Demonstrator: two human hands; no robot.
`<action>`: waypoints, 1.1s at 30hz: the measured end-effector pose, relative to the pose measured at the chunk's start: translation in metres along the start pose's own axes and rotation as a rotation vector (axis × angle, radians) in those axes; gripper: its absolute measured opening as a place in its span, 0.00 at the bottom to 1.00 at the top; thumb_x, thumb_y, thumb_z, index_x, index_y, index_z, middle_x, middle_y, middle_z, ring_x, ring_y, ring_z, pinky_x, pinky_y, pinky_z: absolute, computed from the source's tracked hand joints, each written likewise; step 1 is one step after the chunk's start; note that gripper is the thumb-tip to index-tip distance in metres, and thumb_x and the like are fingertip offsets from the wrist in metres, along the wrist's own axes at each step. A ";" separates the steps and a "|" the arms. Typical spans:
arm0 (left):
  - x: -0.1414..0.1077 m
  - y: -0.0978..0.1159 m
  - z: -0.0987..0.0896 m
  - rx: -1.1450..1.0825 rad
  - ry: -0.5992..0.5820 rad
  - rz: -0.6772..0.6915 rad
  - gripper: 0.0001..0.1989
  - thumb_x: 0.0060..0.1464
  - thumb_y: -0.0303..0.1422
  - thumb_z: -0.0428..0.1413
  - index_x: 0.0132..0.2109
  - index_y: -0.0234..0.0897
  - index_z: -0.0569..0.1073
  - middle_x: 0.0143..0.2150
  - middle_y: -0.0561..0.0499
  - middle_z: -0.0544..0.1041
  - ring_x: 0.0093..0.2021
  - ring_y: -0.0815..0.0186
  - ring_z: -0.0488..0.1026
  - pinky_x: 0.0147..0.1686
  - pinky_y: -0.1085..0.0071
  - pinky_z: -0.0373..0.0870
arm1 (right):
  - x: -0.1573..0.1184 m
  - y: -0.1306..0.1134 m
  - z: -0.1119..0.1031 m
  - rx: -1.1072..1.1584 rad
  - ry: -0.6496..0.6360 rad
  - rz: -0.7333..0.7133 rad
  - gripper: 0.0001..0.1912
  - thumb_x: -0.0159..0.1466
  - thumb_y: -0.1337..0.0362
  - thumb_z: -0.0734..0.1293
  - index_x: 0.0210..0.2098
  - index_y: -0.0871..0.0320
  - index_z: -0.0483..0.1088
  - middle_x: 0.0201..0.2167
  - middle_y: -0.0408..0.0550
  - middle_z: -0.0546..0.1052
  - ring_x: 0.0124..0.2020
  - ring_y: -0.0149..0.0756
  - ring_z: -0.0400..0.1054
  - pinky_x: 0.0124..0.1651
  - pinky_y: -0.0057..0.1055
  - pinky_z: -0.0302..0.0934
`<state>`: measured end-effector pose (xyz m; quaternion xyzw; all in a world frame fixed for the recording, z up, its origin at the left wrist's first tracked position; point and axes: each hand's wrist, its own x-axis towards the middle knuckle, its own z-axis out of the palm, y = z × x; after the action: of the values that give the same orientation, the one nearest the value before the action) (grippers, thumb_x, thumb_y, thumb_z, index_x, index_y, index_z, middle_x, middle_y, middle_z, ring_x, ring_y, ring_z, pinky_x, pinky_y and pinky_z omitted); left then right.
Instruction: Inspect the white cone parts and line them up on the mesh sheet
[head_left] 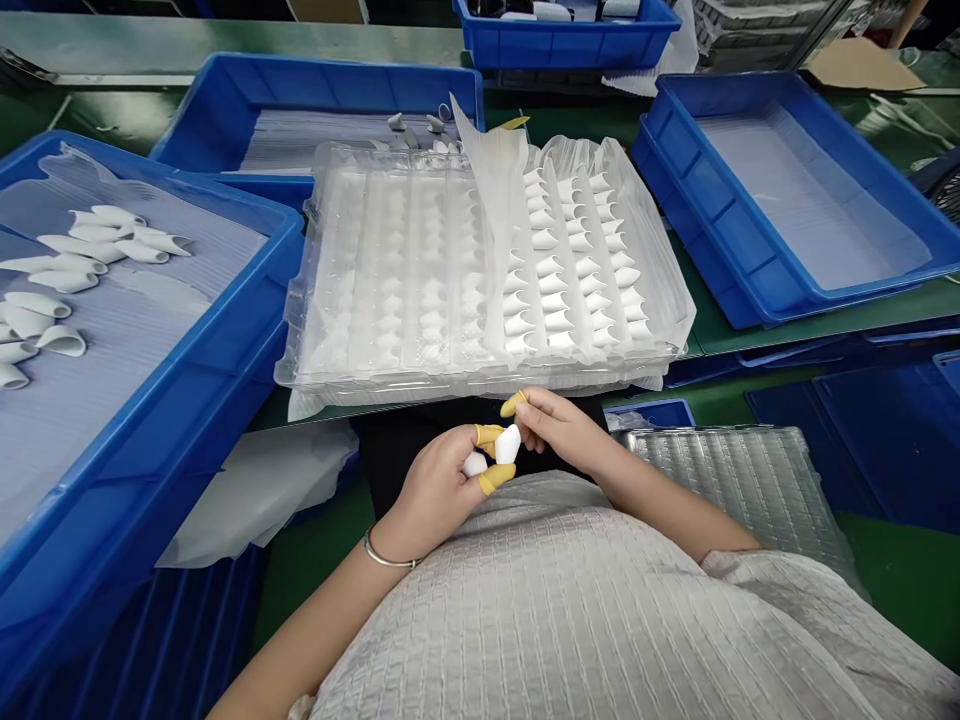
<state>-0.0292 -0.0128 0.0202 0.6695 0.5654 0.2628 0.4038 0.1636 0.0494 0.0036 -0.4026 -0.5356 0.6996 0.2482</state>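
My left hand [442, 480], wearing yellow finger cots, is closed on a small white hollow-looking plastic piece [508, 445] pinched between thumb and fingers. A second white piece [474, 463] shows within the same hand, against the palm. Just to the right, my right hand [553, 425] has one yellow-tipped finger stretched out above the pinched piece, its other fingers curled and partly hidden; no object shows in it. Beyond both hands lies a clear plastic tray [360, 375], its right side filled with rows of similar white pieces [556, 300], its left side covered by translucent sheet.
At left, a blue bin [225, 330] holds loose white pieces [97, 235] on a liner. More blue bins stand behind [337, 75] and at right [697, 200]. A stack of clear trays [742, 475] lies low on my right; translucent sheets [255, 490] hang at lower left.
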 end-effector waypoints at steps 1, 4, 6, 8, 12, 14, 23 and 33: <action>0.000 0.000 0.000 0.009 -0.002 -0.009 0.11 0.55 0.40 0.60 0.41 0.39 0.75 0.34 0.51 0.76 0.33 0.64 0.70 0.33 0.68 0.65 | -0.001 -0.001 -0.001 -0.017 -0.044 -0.008 0.20 0.65 0.46 0.64 0.39 0.59 0.70 0.26 0.40 0.70 0.26 0.29 0.64 0.27 0.26 0.58; 0.001 0.000 0.002 -0.027 0.012 -0.045 0.11 0.55 0.39 0.60 0.43 0.39 0.75 0.34 0.52 0.75 0.31 0.65 0.68 0.31 0.69 0.64 | -0.003 -0.003 -0.003 -0.017 -0.116 -0.033 0.18 0.62 0.50 0.70 0.38 0.60 0.71 0.29 0.42 0.72 0.31 0.30 0.66 0.34 0.28 0.61; 0.001 0.001 0.004 -0.156 0.056 -0.089 0.15 0.55 0.37 0.60 0.49 0.40 0.72 0.38 0.52 0.76 0.33 0.66 0.70 0.33 0.70 0.65 | -0.003 -0.003 -0.004 0.058 -0.096 -0.058 0.17 0.60 0.53 0.72 0.40 0.60 0.71 0.33 0.44 0.74 0.35 0.32 0.68 0.41 0.31 0.64; 0.001 0.001 0.005 -0.296 0.100 -0.146 0.17 0.54 0.35 0.60 0.50 0.40 0.70 0.40 0.52 0.76 0.35 0.67 0.71 0.34 0.71 0.67 | -0.003 -0.002 -0.004 0.116 -0.074 -0.087 0.18 0.59 0.55 0.74 0.43 0.59 0.71 0.37 0.45 0.75 0.39 0.33 0.69 0.44 0.32 0.64; 0.000 0.001 0.005 -0.380 0.097 -0.193 0.11 0.53 0.36 0.61 0.42 0.38 0.72 0.36 0.53 0.74 0.30 0.70 0.68 0.29 0.73 0.64 | -0.007 0.001 -0.004 0.016 -0.066 -0.188 0.16 0.61 0.61 0.72 0.47 0.56 0.71 0.41 0.46 0.75 0.38 0.32 0.69 0.41 0.30 0.64; -0.001 0.000 0.004 -0.347 0.111 -0.173 0.10 0.53 0.37 0.60 0.42 0.39 0.72 0.34 0.54 0.74 0.29 0.70 0.67 0.28 0.74 0.64 | -0.009 0.000 -0.004 -0.091 -0.059 -0.253 0.15 0.62 0.63 0.71 0.48 0.56 0.71 0.41 0.46 0.75 0.37 0.32 0.69 0.39 0.30 0.64; 0.000 -0.005 0.005 0.148 0.234 0.120 0.10 0.57 0.38 0.58 0.39 0.36 0.72 0.36 0.49 0.76 0.34 0.63 0.72 0.31 0.68 0.67 | -0.009 -0.005 0.010 -0.275 -0.007 -0.195 0.21 0.60 0.56 0.73 0.48 0.57 0.68 0.37 0.45 0.73 0.33 0.33 0.66 0.33 0.29 0.60; -0.004 -0.007 0.008 0.221 0.253 0.258 0.09 0.59 0.37 0.57 0.37 0.36 0.71 0.35 0.47 0.78 0.34 0.62 0.75 0.31 0.67 0.71 | -0.001 -0.004 0.012 -0.049 0.031 0.008 0.21 0.71 0.51 0.56 0.30 0.58 0.66 0.19 0.41 0.70 0.20 0.29 0.63 0.23 0.26 0.54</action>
<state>-0.0277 -0.0185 0.0108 0.7382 0.5465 0.3306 0.2169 0.1539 0.0440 0.0092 -0.4214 -0.5473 0.6808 0.2437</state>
